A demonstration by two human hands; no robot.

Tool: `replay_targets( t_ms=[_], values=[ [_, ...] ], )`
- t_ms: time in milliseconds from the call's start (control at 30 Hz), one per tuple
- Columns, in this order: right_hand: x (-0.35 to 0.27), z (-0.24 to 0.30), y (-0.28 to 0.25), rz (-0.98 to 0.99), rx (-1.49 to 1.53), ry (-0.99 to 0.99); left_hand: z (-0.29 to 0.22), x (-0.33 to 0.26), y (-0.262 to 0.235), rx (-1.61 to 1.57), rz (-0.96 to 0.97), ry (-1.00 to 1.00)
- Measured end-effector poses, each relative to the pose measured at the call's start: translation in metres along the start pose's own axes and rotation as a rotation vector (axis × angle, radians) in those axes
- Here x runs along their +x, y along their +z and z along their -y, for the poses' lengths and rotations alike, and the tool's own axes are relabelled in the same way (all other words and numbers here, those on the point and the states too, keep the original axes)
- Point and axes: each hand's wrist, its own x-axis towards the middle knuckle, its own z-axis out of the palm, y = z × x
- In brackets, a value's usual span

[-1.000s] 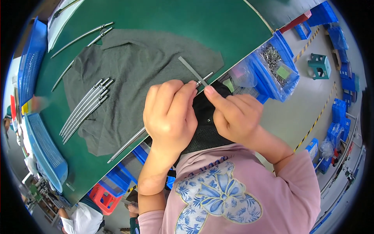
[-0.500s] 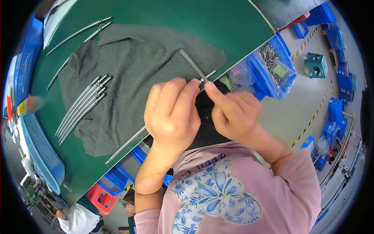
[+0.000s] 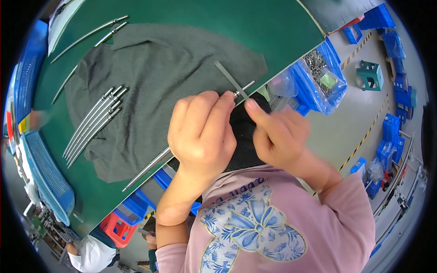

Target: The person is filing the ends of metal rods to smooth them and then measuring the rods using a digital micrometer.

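My left hand (image 3: 200, 132) is closed round a slim silver metal rod (image 3: 148, 173), which slants along the table's near edge; the fist hides its middle. Past my fingers the rod's stepped tip sticks out to the right. Between thumb and curled fingers, my right hand (image 3: 283, 136) grips a narrow flat grey file (image 3: 227, 75). The file lies across the rod close to that tip, its free end reaching over the cloth. Several similar rods (image 3: 93, 127) rest side by side on the dark grey cloth (image 3: 154, 68) at the left.
More rods (image 3: 88, 32) lie at the far left of the green table (image 3: 227, 18). Blue baskets (image 3: 48, 173) line its left edge. By the right edge stands a lined blue bin (image 3: 314, 82) of small metal parts. Below are a red stool (image 3: 117, 230) and a person (image 3: 93, 252).
My right hand has shifted slightly to the right and toward me, drawing the file with it across the rod. My left hand keeps its hold on the rod, almost unmoved.
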Motion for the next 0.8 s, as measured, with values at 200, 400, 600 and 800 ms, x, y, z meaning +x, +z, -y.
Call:
replay_targets(
  t_ms=[200,400,600,800],
  values=[
    [0.008,-0.004,0.007,-0.031,0.037,-0.027,0.0,0.0,-0.001,-0.003,0.008,0.014],
    [0.001,-0.001,0.002,0.027,0.042,0.029,0.0,0.0,0.0,-0.001,0.038,0.005],
    [-0.022,0.0,-0.015,0.014,0.104,0.093,0.0,0.001,-0.003,0.006,0.036,-0.005],
    [-0.018,-0.004,-0.016,-0.103,0.14,0.127,-0.002,0.003,-0.005,0.013,0.072,-0.032]
  ],
)
